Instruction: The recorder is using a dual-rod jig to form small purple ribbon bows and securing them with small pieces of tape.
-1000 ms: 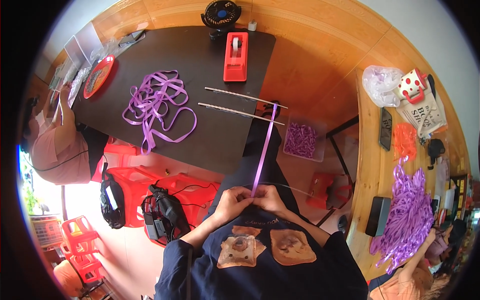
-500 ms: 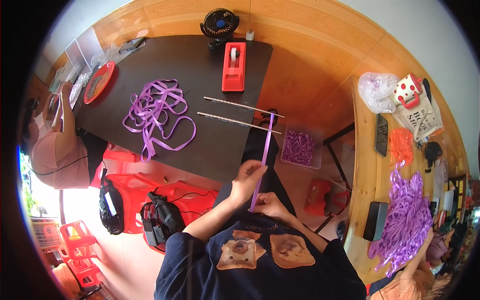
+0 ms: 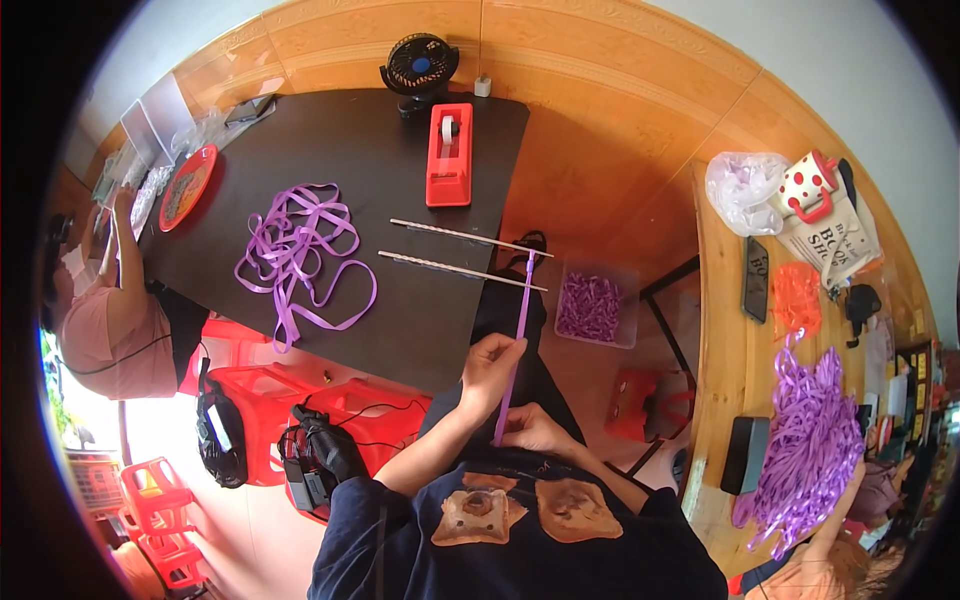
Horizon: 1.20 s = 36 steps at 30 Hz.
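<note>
A purple ribbon runs from two thin pale sticks, the far stick and the near stick, down toward my lap. Both sticks lie across the dark table and jut past its right edge, and the ribbon's upper end is looped at their tips. Partway down, the thumb and fingers of my left hand are closed on the ribbon. Lower, in front of my shirt, my right hand pinches it near its bottom end. Between sticks and hands the ribbon looks taut.
Loose purple ribbon lies heaped on the dark table, near a red tape dispenser and black fan. A clear bin holds purple pieces. More ribbon covers the wooden table. Red stools stand left; people sit at both sides.
The whole view has shifted, so the table and sticks appear lower and slightly further left. Both hands keep their hold on the ribbon, with little visible movement.
</note>
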### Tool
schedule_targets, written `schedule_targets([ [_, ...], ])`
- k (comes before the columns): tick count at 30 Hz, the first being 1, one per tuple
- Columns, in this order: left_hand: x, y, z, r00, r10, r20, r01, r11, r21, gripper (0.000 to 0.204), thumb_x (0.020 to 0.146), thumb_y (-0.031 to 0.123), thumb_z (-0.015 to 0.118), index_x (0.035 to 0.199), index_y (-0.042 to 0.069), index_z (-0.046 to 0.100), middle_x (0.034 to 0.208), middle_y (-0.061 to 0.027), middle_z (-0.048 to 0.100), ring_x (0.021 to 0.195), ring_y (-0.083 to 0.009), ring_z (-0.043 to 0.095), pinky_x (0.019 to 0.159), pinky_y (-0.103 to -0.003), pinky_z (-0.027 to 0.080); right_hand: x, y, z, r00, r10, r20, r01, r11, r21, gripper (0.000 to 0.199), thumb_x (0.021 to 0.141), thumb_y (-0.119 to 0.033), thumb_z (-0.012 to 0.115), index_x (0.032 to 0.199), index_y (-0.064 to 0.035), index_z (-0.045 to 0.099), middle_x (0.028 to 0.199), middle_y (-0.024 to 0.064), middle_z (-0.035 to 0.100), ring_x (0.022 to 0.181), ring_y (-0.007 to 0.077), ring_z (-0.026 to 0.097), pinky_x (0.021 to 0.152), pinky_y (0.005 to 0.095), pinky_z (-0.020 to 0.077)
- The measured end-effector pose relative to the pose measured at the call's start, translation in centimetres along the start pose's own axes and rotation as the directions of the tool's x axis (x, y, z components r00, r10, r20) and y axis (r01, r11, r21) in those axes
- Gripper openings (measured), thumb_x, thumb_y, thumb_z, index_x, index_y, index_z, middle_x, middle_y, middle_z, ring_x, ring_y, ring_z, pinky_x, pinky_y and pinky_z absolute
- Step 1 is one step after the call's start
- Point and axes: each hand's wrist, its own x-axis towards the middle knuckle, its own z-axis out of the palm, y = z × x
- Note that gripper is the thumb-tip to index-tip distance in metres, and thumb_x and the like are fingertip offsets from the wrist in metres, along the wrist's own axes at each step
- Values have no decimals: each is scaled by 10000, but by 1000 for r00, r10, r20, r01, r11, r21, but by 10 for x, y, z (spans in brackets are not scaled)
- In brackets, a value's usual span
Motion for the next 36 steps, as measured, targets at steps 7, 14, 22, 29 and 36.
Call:
schedule_targets([
  [7, 1, -9, -2, 998, 38, -43, -36, 998, 42, 86, 882, 110, 664, 904, 30, 639, 749, 41, 604, 677, -19, 520, 611, -172, 401, 1, 5, 0, 996, -4, 89, -4, 996, 94, 86, 786, 16, 686, 871, 8, 698, 775, 13, 675, 722, 68, 599, 677, 215, 466],
  [14, -1, 2, -1, 997, -67, 26, 69, 994, -86, 190, 908, 132, 626, 1067, 26, 629, 869, 2, 626, 769, -43, 542, 692, -197, 433, 4, 4, 0, 992, -25, 124, 25, 1000, -4, 61, 789, 17, 675, 845, 8, 699, 758, 15, 672, 725, 68, 598, 675, 216, 463],
  [22, 4, 8, 1, 995, -85, 56, 95, 974, -203, 204, 926, 145, 603, 1083, 19, 630, 835, -9, 630, 689, -56, 550, 646, -189, 433, 16, -15, 7, 947, 266, 179, -269, 963, -11, 119, 739, -5, 672, 646, -52, 615, 555, -18, 529, 492, 55, 479, 454, 200, 333],
  [29, 5, 8, 3, 986, -154, 58, 162, 973, -165, 160, 928, 178, 605, 998, 40, 646, 770, 6, 630, 652, -53, 555, 623, -182, 421, 23, -8, 3, 921, 300, 249, -333, 938, 99, 86, 769, -68, 657, 689, -37, 650, 590, 11, 578, 463, 58, 474, 406, 193, 286],
  [36, 4, 2, 1, 989, -139, 51, 148, 948, -282, 143, 935, 176, 597, 972, 47, 646, 752, 5, 621, 646, -53, 548, 615, -187, 423, 13, -48, -61, 917, -89, -389, 94, 996, -6, 166, 841, -118, 655, 979, -31, 683, 841, 49, 696, 672, 106, 622, 568, 219, 470],
])
